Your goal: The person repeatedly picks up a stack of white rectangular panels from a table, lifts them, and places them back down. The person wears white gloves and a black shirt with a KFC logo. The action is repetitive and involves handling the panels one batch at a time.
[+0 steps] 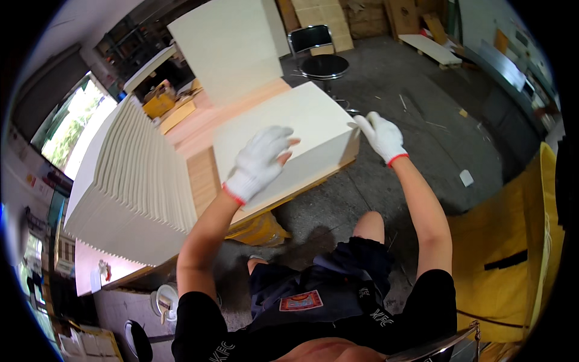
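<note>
The left hand (260, 160), in a white knitted glove with a red cuff, is open, palm down and fingers apart, over the near left part of a squared block of white sheets (295, 114); bare fingertips show at the glove's end. The right hand (380, 137), gloved alike, is at the block's right-hand corner, thumb and fingers partly bent; whether it grips the edge cannot be told.

Nearest are the wearer's dark shorts (319, 283), with a red patch on the front. To the right hangs a broad yellow sheet (488, 247) with a black strip on it. At lower left, a white bucket (173, 291) stands on the floor with a brush (163, 306) in it.

The block lies flat on the tabletop (208, 123), along its near right edge, and yellow wrapping (259, 232) shows below that edge. To its left, well apart from the right hand, a tall staggered pile of white sheets (136, 181) leans, its edges stepped like a fan.

Farther back on the tabletop are a yellow box (158, 104) and a large upright white block (226, 48). Beyond, on the grey floor, stand a black-seated chair (324, 66) and a low pale board (429, 49), with cardboard (403, 17) behind.
</note>
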`<state>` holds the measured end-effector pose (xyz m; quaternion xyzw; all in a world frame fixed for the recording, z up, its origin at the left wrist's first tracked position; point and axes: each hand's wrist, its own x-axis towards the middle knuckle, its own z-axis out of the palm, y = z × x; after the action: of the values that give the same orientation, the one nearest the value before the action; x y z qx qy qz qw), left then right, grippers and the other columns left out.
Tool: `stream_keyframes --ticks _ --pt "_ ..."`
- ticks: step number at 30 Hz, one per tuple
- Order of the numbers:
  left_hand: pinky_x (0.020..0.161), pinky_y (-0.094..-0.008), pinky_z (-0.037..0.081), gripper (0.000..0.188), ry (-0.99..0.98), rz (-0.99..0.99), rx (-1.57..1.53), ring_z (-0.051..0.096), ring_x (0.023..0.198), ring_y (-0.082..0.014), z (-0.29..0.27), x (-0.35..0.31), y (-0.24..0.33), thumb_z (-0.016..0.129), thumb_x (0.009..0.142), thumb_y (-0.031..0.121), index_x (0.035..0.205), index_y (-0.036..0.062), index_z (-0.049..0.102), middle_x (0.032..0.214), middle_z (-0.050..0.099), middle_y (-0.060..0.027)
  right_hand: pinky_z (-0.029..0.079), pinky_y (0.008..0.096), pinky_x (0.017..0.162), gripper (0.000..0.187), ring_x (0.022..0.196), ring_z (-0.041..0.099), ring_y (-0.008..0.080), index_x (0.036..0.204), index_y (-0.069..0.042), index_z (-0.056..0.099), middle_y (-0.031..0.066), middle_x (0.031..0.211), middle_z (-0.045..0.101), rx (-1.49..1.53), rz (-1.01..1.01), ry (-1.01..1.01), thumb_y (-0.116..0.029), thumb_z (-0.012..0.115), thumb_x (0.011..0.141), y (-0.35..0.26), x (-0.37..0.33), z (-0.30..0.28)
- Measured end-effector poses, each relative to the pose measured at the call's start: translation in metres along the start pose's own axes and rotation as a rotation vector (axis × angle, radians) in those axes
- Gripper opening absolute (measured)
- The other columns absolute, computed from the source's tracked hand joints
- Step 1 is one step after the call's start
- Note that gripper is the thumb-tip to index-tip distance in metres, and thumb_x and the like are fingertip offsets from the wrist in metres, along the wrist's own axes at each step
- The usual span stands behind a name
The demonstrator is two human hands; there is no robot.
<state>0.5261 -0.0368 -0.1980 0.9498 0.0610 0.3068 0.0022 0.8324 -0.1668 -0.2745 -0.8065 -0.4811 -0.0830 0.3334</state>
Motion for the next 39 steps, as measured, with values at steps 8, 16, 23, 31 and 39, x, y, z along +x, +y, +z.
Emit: stream_keyframes --ticks 8,16,23,31,39 --pt "0.099 -0.0397 0.048 0.032 -0.386 -0.297 -0.078 0.059 0.115 -0.0325 0.080 0.087 -0.016 0.058 0.089 0.013 0.120 0.0136 0.070 0.126 0.065 -0.0084 0.054 0.0448 0.075 0.044 0.082 0.068 0.0347 0.091 -0.012 0.065 0.0138 0.081 0.068 -0.250 -0.460 0.080 -0.054 0.053 0.095 -0.032 0.035 -0.016" --pt "0.100 -0.0354 0.047 0.038 -0.290 -0.284 -0.377 0.063 0.112 -0.0257 0.106 0.077 -0.038 0.055 0.087 0.008 0.122 0.0106 0.069 0.121 0.067 -0.0098 0.047 0.0453 0.082 0.056 0.089 0.065 0.0383 0.095 -0.006 0.064 0.0178 0.088 0.068 0.490 0.135 -0.098 -0.058 0.041 0.099 -0.035 0.033 0.015" --pt "0.093 -0.0302 0.049 0.032 -0.209 -0.342 -0.730 0.061 0.110 -0.0163 0.105 0.072 -0.038 0.061 0.095 0.014 0.125 0.0041 0.066 0.122 0.067 -0.0078 0.046 0.0460 0.079 0.054 0.089 0.064 0.0394 0.095 -0.006 0.063 0.0179 0.087 0.067 0.551 0.160 0.059 -0.054 0.040 0.100 -0.036 0.021 0.024" --pt "0.092 -0.0304 0.051 0.041 -0.292 -0.471 -0.690 0.062 0.112 -0.0170 0.100 0.077 -0.026 0.073 0.090 0.015 0.129 0.0057 0.063 0.123 0.066 -0.0076 0.046 0.0484 0.078 0.053 0.091 0.063 0.0431 0.094 -0.006 0.061 0.0212 0.088 0.066 0.551 0.148 0.068 -0.053 0.038 0.101 -0.034 0.018 0.029" --pt "0.094 -0.0306 0.049 0.037 -0.178 -0.424 -0.677 0.062 0.108 -0.0168 0.099 0.073 -0.023 0.064 0.094 0.016 0.130 0.0070 0.064 0.121 0.067 -0.0086 0.047 0.0488 0.078 0.056 0.090 0.065 0.0425 0.098 -0.007 0.063 0.0218 0.089 0.068 0.539 0.150 0.089 -0.057 0.038 0.100 -0.037 0.016 0.031"
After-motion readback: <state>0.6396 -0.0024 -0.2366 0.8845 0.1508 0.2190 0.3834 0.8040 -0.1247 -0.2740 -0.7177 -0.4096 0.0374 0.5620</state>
